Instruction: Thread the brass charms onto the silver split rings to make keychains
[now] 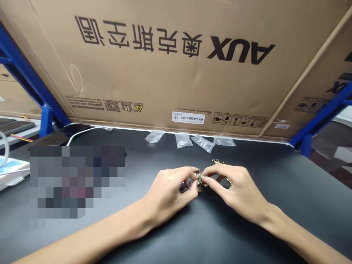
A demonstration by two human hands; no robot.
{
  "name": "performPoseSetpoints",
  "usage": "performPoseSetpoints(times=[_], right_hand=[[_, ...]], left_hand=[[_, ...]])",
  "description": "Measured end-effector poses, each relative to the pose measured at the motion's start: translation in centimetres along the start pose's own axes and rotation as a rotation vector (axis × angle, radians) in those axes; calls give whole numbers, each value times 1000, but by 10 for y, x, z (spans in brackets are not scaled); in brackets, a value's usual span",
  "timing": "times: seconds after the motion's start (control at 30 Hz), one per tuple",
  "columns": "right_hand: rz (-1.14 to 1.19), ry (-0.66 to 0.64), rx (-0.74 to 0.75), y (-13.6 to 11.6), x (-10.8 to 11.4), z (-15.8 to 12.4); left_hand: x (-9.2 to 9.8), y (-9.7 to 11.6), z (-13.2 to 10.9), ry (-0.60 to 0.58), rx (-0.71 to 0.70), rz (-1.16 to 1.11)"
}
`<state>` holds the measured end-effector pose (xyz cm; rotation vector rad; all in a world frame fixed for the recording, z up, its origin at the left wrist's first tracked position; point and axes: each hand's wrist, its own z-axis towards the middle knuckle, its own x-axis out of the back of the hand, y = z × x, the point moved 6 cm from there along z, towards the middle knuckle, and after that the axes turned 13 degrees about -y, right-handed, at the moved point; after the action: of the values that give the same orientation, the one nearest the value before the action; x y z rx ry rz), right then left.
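Observation:
Over the dark tabletop, my left hand (169, 190) and my right hand (239, 189) meet fingertip to fingertip. Both are closed in a pinch on a small shiny metal piece (200, 177), partly silver and partly gold. Fingers cover most of it, so its exact kind cannot be made out. More bits of metal show under the left fingers and beside the right ones. Just beyond my right hand, a gold-coloured metal piece with a small ring (217, 161) is partly visible; whether it joins the held piece is hidden.
Several small clear plastic bags (183, 140) lie along the back edge, against a large cardboard box (165, 80). Blue metal posts (45, 121) stand at both sides. A white cable (82, 132) and a dark flat device (52, 139) are at the left, near a blurred-out patch.

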<state>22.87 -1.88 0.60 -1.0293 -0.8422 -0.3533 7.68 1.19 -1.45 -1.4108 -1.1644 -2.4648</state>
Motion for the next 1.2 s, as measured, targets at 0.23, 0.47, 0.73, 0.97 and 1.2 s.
performPoseSetpoints(times=[0.23, 0.47, 0.73, 0.97, 1.2], right_hand=[[-439, 67, 326, -16, -8, -5], [-641, 19, 396, -19, -7, -6], [-558, 26, -184, 55, 54, 3], [-605, -33, -257, 65, 28, 9], [-624, -24, -266, 58, 25, 9]], left_hand=[[-1, -1, 0, -28, 112, -155], [13, -10, 1, 103, 268, -420], [13, -13, 4, 67, 287, -369], [15, -9, 6, 65, 244, -313], [11, -9, 4, 49, 214, -295]])
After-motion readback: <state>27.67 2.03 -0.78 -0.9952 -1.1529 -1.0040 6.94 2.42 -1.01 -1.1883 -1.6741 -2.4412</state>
